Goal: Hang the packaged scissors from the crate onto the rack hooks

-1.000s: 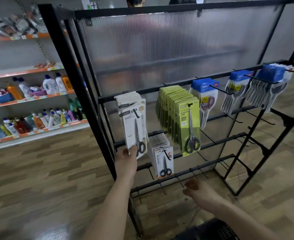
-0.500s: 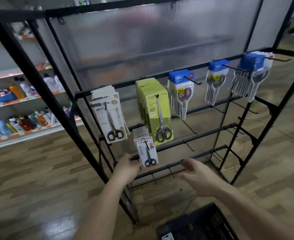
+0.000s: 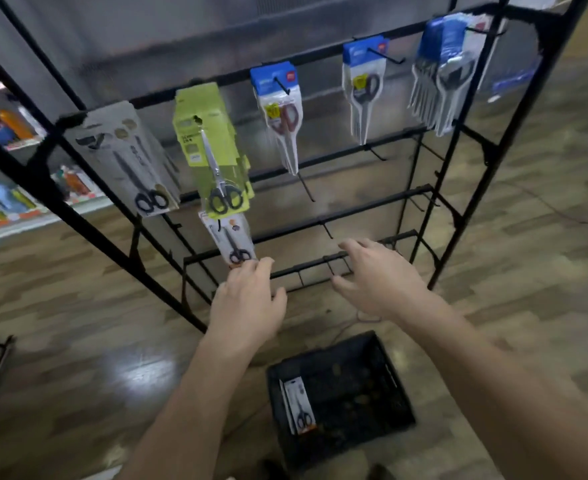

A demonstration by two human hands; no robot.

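Note:
A black wire rack (image 3: pixel 334 211) carries hung scissors packs: grey (image 3: pixel 129 157), green (image 3: pixel 213 150) and blue-topped ones (image 3: pixel 280 109). A small pack of black-handled scissors (image 3: pixel 230 239) hangs on a lower hook. The fingertips of my left hand (image 3: pixel 247 303) touch its bottom edge, thumb apart, not gripping. My right hand (image 3: pixel 379 275) is open with spread fingers over the bare hooks of the lowest bar (image 3: pixel 306 268). On the floor below sits the black crate (image 3: pixel 386 372), with one scissors pack (image 3: pixel 297 407) leaning at its left wall.
Two more blue-topped bunches (image 3: pixel 363 84) hang at the upper right. Bare hooks stick out of the middle bars. Store shelves with bottles (image 3: pixel 5 199) stand at the left. The floor is glossy wood plank (image 3: pixel 78 341).
My view has tipped down and the crate has come fully into sight. My left hand dropped from the grey pack to the small pack. My right hand opened and rose to the lowest bar.

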